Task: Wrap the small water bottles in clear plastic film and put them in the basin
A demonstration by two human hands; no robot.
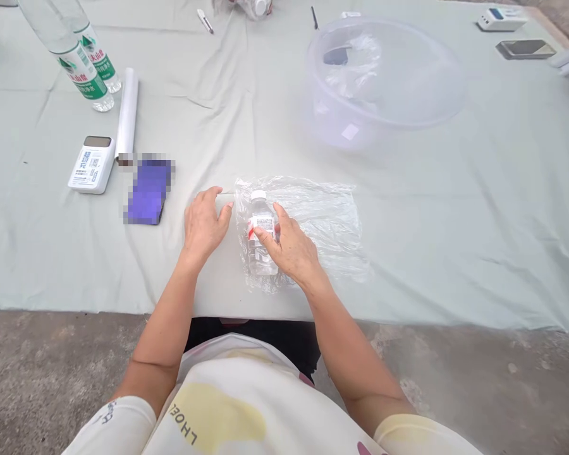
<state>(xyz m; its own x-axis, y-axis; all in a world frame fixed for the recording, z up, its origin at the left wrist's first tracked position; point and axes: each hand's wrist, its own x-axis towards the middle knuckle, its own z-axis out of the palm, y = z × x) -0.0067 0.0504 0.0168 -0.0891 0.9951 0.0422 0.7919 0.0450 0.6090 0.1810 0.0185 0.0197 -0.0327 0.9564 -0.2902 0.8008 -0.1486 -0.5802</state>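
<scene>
A small clear bottle with a white cap and a red-and-white label lies on a sheet of clear plastic film on the pale green tablecloth. My right hand rests on the bottle, fingers laid along its side and label. My left hand lies flat on the cloth just left of the film, fingers stretched toward the film's left edge, holding nothing.
A large clear plastic basin with a crumpled bag inside stands at the back right. To the left are a white device, a white roll, a blurred purple object and two water bottles. The table's front edge runs above concrete ground.
</scene>
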